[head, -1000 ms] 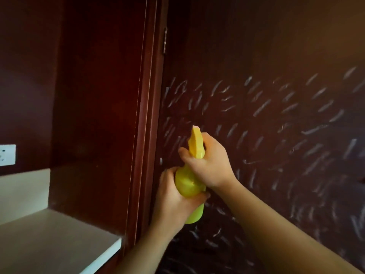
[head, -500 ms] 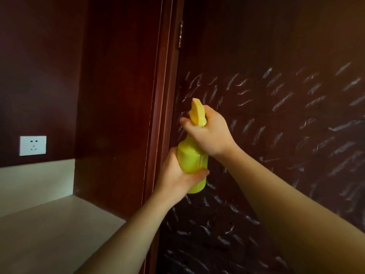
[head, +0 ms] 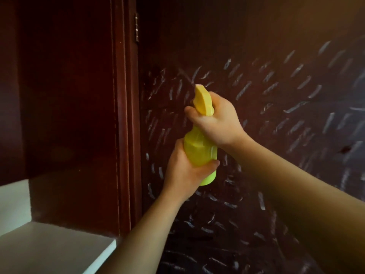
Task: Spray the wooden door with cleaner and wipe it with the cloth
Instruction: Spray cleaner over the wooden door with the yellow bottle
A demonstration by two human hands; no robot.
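2 hands on the spray bottle (head: 200, 153): left hand (head: 182, 175) wraps its body, right hand (head: 215, 119) squeezes the head, possibly misting. Door (head: 256, 56) just beyond, white-streaked. Cloth unseen.

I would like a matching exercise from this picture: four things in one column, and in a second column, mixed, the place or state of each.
Things:
1. left hand
2. right hand
3. door hinge
4. white ledge

Places or states:
A. at the lower left, beside the door frame
B. wrapped around the body of the yellow spray bottle
C. at the top, on the left edge of the wooden door
D. gripping the spray head of the bottle

Pairs: 1-B, 2-D, 3-C, 4-A
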